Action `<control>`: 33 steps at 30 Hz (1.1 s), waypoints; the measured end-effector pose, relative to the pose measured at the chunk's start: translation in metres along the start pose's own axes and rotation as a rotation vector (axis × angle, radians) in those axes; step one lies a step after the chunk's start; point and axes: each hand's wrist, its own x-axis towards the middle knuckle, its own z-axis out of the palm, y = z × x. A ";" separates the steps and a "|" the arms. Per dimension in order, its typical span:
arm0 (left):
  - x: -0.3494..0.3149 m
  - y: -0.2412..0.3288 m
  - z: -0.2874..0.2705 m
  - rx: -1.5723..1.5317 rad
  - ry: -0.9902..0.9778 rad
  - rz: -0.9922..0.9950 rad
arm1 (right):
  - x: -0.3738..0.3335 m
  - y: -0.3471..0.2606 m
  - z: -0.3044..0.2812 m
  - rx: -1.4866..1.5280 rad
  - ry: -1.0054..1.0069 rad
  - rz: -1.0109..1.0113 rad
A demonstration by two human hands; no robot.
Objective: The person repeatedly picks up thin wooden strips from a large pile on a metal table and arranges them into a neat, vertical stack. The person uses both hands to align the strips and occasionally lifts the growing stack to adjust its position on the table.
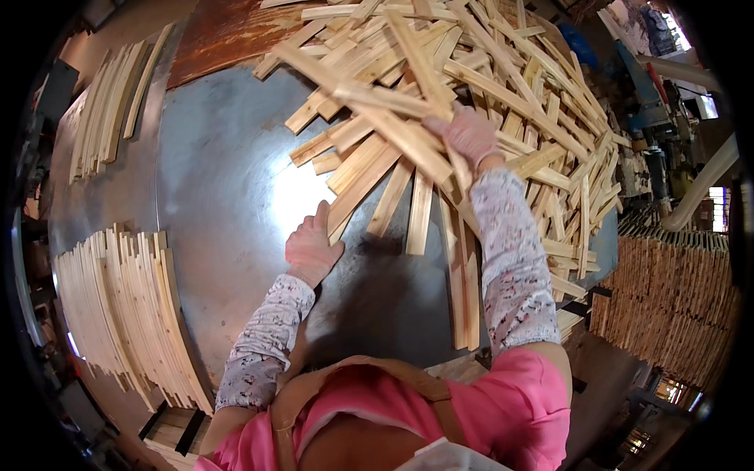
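A loose heap of pale wooden slats (503, 86) spreads over the far and right part of a grey metal table (228, 180). At the heap's near left edge, my left hand (312, 247) has its thumb and forefinger about the near end of a wooden slat (365, 179). Farther right, my right hand (469, 137) reaches into the heap with its fingers closed around a wooden slat (459, 169). Another slat (400, 137) lies slantwise across the pile, just left of that hand. Part of my right hand's grip is hidden among the crossed pieces.
Slats stand lined up in a row (126, 306) at the near left, with a smaller group (110, 110) beyond it. A tall stack of wood (664, 290) is at the right, beside a pale hose (707, 184). A reddish-brown board (228, 35) lies at the far side.
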 end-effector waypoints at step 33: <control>-0.336 -0.413 0.080 0.338 0.745 -0.373 | -0.436 -0.095 0.213 0.512 0.425 0.393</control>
